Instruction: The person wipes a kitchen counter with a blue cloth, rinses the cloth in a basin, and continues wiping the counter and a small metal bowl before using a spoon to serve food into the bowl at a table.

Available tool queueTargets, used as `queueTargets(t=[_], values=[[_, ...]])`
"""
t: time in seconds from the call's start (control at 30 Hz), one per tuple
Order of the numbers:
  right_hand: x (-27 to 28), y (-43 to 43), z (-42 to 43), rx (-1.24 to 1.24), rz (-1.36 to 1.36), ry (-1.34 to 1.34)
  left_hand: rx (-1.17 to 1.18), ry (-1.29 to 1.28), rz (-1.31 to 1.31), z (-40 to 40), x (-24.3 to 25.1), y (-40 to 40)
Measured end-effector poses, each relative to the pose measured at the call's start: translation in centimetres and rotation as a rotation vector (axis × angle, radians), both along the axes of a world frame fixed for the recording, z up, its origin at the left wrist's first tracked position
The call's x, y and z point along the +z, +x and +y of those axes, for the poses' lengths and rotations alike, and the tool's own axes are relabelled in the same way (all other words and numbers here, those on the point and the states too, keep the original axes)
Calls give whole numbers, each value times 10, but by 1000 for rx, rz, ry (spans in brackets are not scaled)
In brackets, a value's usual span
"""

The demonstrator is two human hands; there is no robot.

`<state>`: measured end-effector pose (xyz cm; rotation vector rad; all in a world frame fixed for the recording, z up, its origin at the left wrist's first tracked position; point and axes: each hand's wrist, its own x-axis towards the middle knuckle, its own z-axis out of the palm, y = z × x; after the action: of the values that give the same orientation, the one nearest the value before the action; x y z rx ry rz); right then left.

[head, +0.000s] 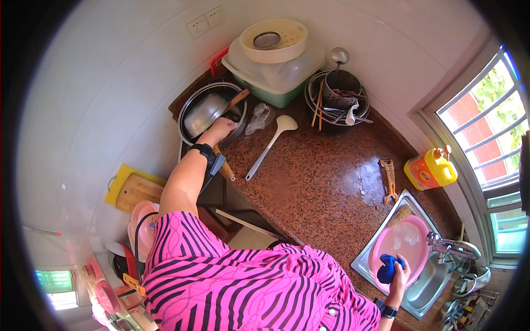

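My left hand (222, 129) reaches into the near side of a large dark wok (244, 120) with a wooden handle (225, 169). A shiny metal lid or small pan (207, 112) lies tilted inside it, close to my fingers, and a wooden handle (237, 99) rests across the far rim. What my left fingertips touch is hidden. On the other side, my right hand (400, 275) grips a bunched blue cloth (386, 268). It is above the near edge of a pink basin (383, 244), which sits in the steel sink (430, 281) with water in it.
A white ladle (275, 142) and a crumpled plastic bag (260, 118) lie on the granite counter (314, 182). Behind stand a covered green tub (269, 93) and stacked pots with utensils (343, 89). An orange peeler (389, 182), yellow jug (430, 169) and faucet (453, 246) are near the sink.
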<state>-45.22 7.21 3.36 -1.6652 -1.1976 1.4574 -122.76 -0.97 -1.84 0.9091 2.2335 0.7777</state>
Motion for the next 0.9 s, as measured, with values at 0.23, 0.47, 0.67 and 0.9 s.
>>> queueTargets(t=[0.23, 0.47, 0.67, 0.9], values=[[8, -4, 3, 29, -28, 30, -4, -69, 193, 20, 10, 13], [7, 10, -2, 6, -24, 14, -118, -412, 10, 42, 65, 25], [3, 9, -5, -35, 0, -29, -113, -338, 224, 29, 3, -23], [2, 14, -7, -23, -50, 0, 6, -258, 555, 32, 29, 13]])
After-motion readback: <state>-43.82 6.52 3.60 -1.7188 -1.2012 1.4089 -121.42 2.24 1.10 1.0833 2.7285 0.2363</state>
